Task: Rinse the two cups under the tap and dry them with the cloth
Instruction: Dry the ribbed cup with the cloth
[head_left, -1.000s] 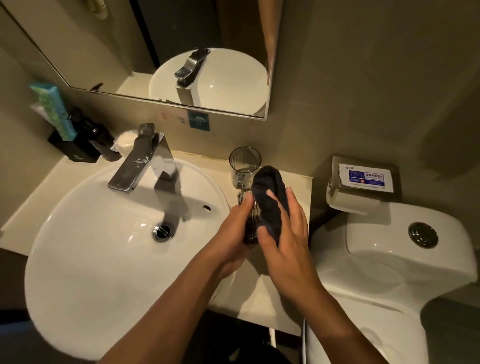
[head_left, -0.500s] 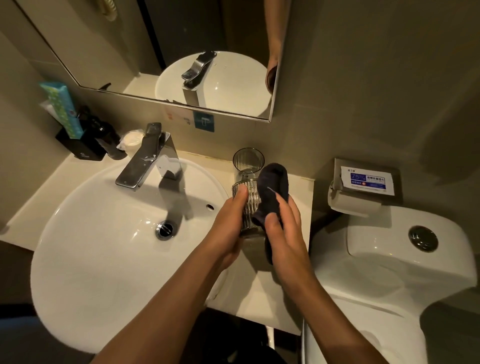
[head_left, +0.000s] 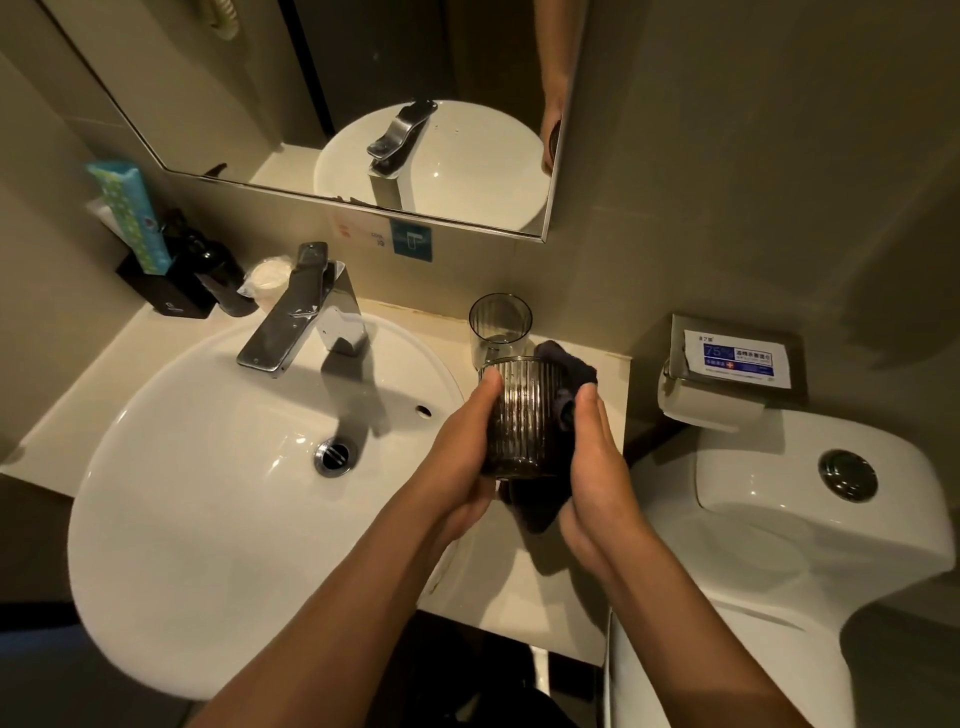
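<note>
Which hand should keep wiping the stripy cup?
Probably the right hand: it already presses the dark cloth against the ribbed cup, while the left hand grips it.

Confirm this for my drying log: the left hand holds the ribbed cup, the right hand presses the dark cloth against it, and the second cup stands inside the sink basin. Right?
Not quite. The head view shows the second cup standing on the counter by the wall, behind the hands, not in the sink basin. The rest holds: the left hand holds the ribbed cup, and the right hand presses the dark cloth against it.
</note>
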